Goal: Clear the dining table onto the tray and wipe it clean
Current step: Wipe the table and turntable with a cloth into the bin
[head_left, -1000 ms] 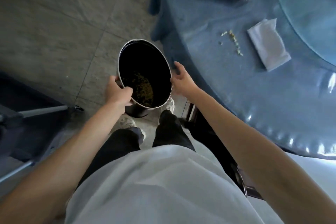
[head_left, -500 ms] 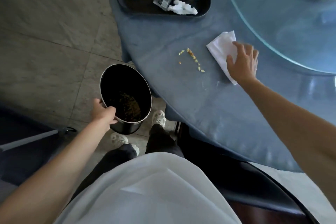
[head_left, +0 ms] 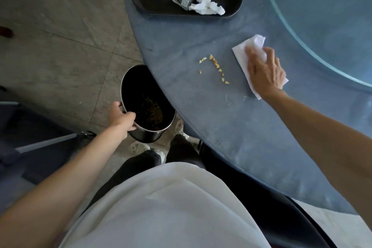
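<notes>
Covering napkin [head_left: 239,54] middle: right hand [head_left: 265,72].

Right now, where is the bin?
In the head view, the bin sits lower left of centre, just off the table's edge, its rim gripped by the left hand, above the person's shoes.

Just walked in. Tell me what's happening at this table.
A person is cleaning up a blue dining table. The right hand presses a white napkin flat on the cloth, just beside a scatter of yellow crumbs. The left hand holds the rim of a dark bin at the table's edge. Crumpled tissues and a plastic bottle already lie on the black tray.
</notes>
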